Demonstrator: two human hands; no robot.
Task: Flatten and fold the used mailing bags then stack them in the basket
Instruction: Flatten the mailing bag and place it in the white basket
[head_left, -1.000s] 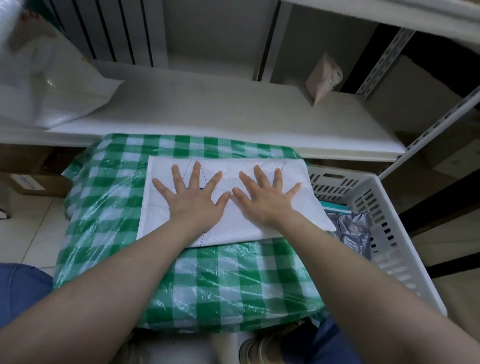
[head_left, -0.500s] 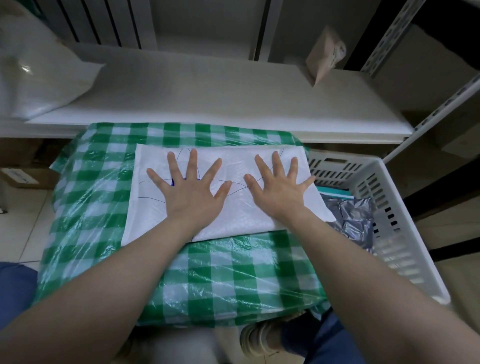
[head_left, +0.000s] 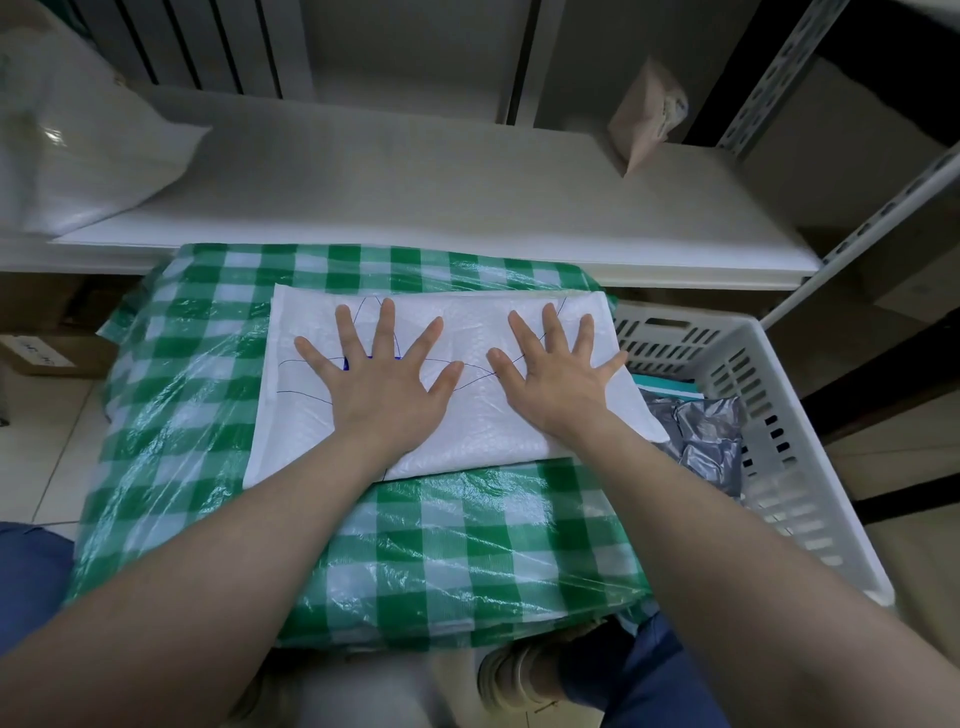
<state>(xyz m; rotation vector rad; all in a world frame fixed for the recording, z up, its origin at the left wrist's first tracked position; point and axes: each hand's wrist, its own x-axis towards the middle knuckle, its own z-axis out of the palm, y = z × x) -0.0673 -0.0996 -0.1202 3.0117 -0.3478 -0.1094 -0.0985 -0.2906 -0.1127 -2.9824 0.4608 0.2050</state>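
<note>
A white padded mailing bag (head_left: 478, 338) with thin pen lines on it lies flat on the green-checked table cover (head_left: 457, 545). My left hand (head_left: 382, 384) presses on the bag's left half, palm down with fingers spread. On the bag's right half my right hand (head_left: 558, 376) presses the same way, its little finger reaching the bag's right edge. A white slotted basket (head_left: 769, 410) stands just right of the table; inside it lie a crumpled grey mailing bag (head_left: 701, 436) and a teal-edged one (head_left: 670, 387).
A white shelf (head_left: 441, 197) runs behind the table, with a big white plastic bag (head_left: 67, 156) at its left end and a small tan packet (head_left: 649, 114) at its right. A metal rack post (head_left: 857, 223) slants on the right. Cardboard boxes (head_left: 47, 353) sit on the floor at left.
Both hands have slid apart across the bag, the left toward its left side and the right toward its right edge, fingers still spread flat.
</note>
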